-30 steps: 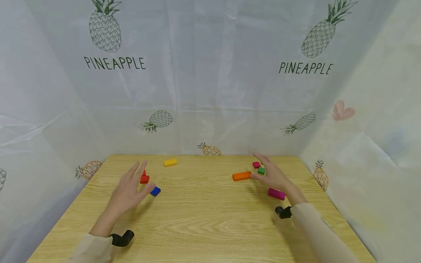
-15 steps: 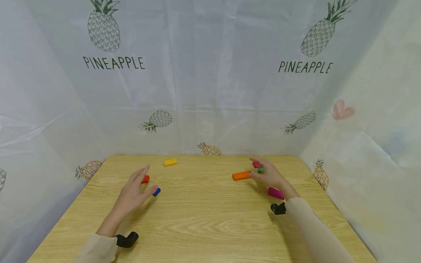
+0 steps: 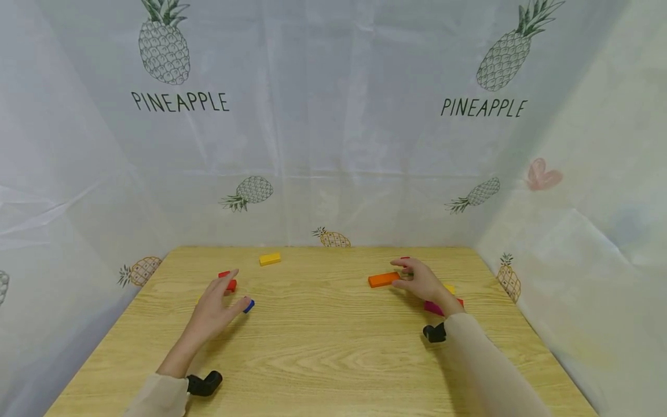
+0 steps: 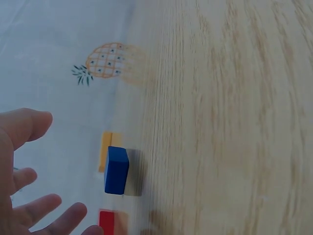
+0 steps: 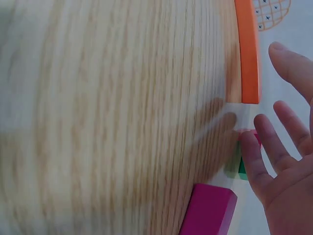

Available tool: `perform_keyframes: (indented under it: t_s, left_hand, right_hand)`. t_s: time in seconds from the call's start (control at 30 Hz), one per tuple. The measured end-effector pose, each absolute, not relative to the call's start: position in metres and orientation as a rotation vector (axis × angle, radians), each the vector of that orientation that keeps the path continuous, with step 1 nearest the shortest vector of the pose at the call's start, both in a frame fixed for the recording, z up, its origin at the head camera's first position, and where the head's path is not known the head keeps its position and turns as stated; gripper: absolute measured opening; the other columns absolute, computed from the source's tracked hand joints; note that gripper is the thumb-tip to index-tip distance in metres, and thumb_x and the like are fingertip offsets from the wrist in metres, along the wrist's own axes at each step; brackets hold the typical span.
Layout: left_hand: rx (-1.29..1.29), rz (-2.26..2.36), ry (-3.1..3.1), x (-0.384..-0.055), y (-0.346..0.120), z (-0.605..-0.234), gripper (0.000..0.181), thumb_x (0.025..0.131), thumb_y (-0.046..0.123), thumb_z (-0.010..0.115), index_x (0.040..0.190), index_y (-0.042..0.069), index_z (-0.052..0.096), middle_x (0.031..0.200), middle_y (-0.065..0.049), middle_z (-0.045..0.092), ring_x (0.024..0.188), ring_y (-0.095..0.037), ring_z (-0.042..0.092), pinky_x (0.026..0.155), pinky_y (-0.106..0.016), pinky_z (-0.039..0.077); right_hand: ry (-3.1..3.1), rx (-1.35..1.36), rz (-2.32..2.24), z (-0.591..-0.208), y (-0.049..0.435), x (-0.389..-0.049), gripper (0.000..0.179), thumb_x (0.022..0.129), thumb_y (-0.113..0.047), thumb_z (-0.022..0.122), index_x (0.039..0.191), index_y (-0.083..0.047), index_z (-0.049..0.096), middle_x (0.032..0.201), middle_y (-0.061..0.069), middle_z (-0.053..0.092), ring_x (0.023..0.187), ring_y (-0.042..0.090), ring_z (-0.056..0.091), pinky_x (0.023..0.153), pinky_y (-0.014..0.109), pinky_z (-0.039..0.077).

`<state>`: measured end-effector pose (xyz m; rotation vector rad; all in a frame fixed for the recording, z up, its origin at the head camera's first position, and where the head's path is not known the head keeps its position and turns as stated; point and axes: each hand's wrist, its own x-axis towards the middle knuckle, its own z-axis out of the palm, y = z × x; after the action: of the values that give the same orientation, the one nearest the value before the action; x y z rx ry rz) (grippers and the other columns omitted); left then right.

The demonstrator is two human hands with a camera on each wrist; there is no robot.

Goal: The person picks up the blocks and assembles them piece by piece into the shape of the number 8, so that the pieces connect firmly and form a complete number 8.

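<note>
My left hand (image 3: 211, 313) hovers over the left of the table, fingers relaxed and spread, holding nothing. Its thumb overlaps a small blue block (image 3: 249, 306) in the head view; the left wrist view shows that blue block (image 4: 116, 170) apart from the fingers. Red blocks (image 3: 231, 286) lie partly behind the fingers. My right hand (image 3: 423, 284) is raised with loosely bent fingers and an empty grasp, its thumb near the end of a long orange block (image 3: 383, 280). A magenta block (image 5: 208, 210) and a partly hidden green block (image 5: 242, 169) are below this hand.
A yellow block (image 3: 270, 259) lies near the back edge of the wooden table (image 3: 312, 347). Yellow (image 3: 449, 289) and red (image 3: 461, 303) pieces show beside the right wrist. A pineapple-print sheet (image 3: 333, 145) hangs behind and along both sides.
The left hand has shifted slightly right and nearer the body, its fingers drawing closer together. The right hand has moved a little left and lower, its fingers bending more. The blocks have stayed put.
</note>
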<state>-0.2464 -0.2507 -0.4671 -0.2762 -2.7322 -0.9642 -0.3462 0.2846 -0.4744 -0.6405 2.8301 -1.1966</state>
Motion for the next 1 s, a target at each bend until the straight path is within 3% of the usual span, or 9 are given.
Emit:
perform_keyframes:
  t_s: [0.43,1.0]
  left_hand:
    - [-0.214,-1.097,-2.763,-0.25,-0.247,-0.471,0.078,0.102,0.035,0.074,0.163,0.005,0.037,0.153,-0.029,0.049,0.125,-0.046,0.061,0.094,-0.059,0.055]
    - [-0.137,-1.186,-2.811,-0.248,-0.243,-0.479,0.073,0.1,0.025,0.076,0.16,0.003,0.041,0.15,-0.029,0.054,0.128,-0.046,0.06,0.101,-0.06,0.052]
  right_hand:
    - [2.835,-0.639,-1.21,-0.481,0.281,-0.351,0.053,0.099,-0.009,0.076,0.148,0.003,0.058,0.145,0.027,0.06,0.131,0.049,0.058,0.108,0.061,0.048]
    - [2.847,-0.63,-1.166,-0.489,0.274,-0.356,0.047,0.099,-0.007,0.075,0.143,0.005,0.062,0.141,0.025,0.063,0.13,0.045,0.057,0.113,0.061,0.042]
